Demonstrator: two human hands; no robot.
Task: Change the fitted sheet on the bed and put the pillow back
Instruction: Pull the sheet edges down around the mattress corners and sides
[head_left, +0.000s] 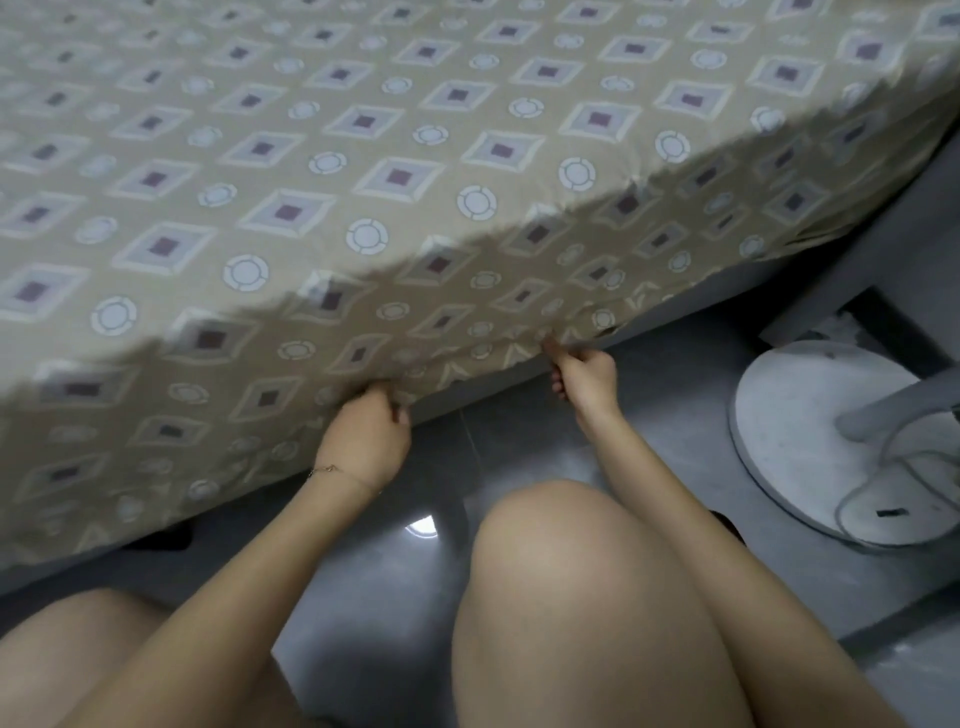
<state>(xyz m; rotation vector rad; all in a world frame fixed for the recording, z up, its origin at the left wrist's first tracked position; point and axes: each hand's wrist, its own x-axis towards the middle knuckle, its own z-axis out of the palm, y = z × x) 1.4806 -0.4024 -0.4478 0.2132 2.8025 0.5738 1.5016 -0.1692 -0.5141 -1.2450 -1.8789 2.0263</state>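
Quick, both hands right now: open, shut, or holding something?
Left hand: gripping the lower edge of the sheet.
Right hand: pinching the same edge further along.

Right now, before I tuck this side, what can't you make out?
Pillow: not in the head view; frame edges cut the bed off.
Mattress edge: head view, hidden under the sheet's hanging side.
Left hand grip: head view, fingertips buried in gathered hem.
White stand base: head view, its top cut off by the right edge.

Bed (701, 306) w/ patterned fitted sheet (311, 156)
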